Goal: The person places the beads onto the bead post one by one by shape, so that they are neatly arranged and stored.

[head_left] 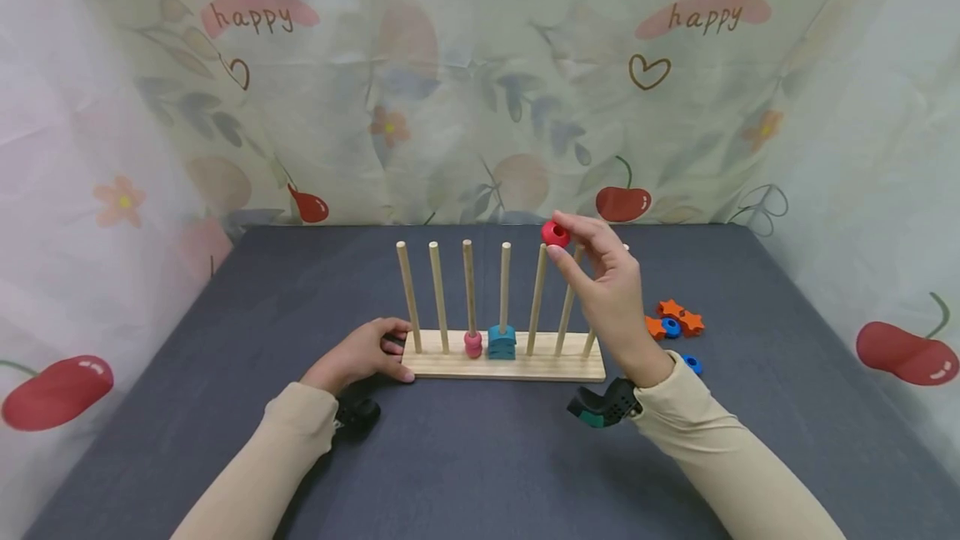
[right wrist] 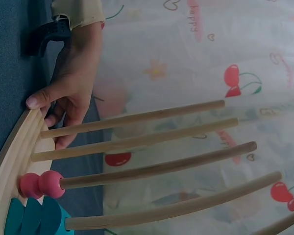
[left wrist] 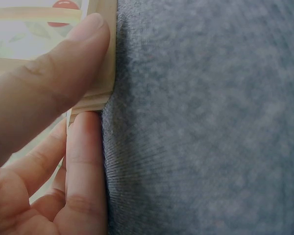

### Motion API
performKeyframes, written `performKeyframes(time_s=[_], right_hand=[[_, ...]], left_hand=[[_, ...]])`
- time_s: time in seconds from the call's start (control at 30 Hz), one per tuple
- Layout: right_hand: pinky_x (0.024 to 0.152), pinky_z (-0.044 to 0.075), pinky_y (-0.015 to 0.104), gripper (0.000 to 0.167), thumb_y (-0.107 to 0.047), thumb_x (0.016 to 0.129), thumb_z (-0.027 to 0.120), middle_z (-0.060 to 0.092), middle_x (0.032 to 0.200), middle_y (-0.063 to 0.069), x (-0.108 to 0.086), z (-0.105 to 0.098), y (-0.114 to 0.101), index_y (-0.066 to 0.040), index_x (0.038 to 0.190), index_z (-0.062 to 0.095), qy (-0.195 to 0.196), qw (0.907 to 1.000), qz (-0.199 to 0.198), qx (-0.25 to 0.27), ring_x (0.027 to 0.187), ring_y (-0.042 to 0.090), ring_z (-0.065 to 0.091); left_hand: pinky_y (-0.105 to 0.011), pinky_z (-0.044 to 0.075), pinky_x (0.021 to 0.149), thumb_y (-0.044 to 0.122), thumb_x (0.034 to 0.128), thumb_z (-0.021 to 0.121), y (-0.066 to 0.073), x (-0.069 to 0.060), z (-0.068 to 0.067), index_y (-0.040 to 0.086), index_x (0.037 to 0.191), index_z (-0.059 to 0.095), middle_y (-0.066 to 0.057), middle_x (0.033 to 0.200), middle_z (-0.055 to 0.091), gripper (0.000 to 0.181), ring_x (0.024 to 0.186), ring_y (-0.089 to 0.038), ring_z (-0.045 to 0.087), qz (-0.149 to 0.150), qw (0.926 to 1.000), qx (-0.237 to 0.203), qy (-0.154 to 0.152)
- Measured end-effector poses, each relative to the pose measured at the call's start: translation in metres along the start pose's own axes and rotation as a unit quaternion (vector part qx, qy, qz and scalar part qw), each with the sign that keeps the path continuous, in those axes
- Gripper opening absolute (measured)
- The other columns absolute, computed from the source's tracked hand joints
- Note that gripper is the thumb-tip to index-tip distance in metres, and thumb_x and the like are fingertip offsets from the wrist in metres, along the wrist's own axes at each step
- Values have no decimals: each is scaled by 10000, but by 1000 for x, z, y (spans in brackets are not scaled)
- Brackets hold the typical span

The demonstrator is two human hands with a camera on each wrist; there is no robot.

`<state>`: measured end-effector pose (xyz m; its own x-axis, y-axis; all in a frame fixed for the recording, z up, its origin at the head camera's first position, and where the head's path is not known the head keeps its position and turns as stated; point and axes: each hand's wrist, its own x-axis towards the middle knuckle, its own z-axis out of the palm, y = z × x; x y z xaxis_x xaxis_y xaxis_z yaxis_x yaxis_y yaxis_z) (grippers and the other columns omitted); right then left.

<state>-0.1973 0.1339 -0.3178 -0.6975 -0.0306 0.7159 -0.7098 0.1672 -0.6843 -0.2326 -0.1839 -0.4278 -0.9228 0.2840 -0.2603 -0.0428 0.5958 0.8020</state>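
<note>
Red bead [head_left: 556, 233] above peg board [head_left: 551, 369], at tip of fifth peg [head_left: 537, 298] from left. Right grip [head_left: 611, 283] pinches bead; left grip [head_left: 363, 354] holds board's left end. Probably threading; next: align hole, lower.

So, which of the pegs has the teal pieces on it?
The fourth peg from the left: only this one has teal pieces at its foot; the third peg carries pink beads.
</note>
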Motion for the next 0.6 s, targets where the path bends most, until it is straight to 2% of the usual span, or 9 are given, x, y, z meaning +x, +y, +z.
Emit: performKeyframes(time_s=[0.1,0.37,0.6], right_hand=[[926,452,157,398,64,879,642,593,1216,141,-1,2,4,4,1271,605,-60,10000,41,-18,1044,118,538],[957,466,205,386,2,892,658,597,1254,85,-5,2,8,-44,1273,613,-272,9990,342,-88,1133,115,571],[887,492,173,388,-9,897,656,597,1246,134,-8,3,10,-9,1273,558,-284,9964,783,153,1039,102,598]], left_hand=[[-310,498,842,43,663,878,0,0,0,-12,1362,487,-164,1267,506,803,1028,-231,549,-14,10000,2,-4],[-314,494,845,43,665,877,1,1,0,-20,1366,478,-168,1267,507,808,1027,-231,545,-1,10000,34,-15],[-313,494,841,48,659,881,0,0,1,-7,1356,494,-156,1250,511,800,1011,-229,543,-63,10000,32,16]])
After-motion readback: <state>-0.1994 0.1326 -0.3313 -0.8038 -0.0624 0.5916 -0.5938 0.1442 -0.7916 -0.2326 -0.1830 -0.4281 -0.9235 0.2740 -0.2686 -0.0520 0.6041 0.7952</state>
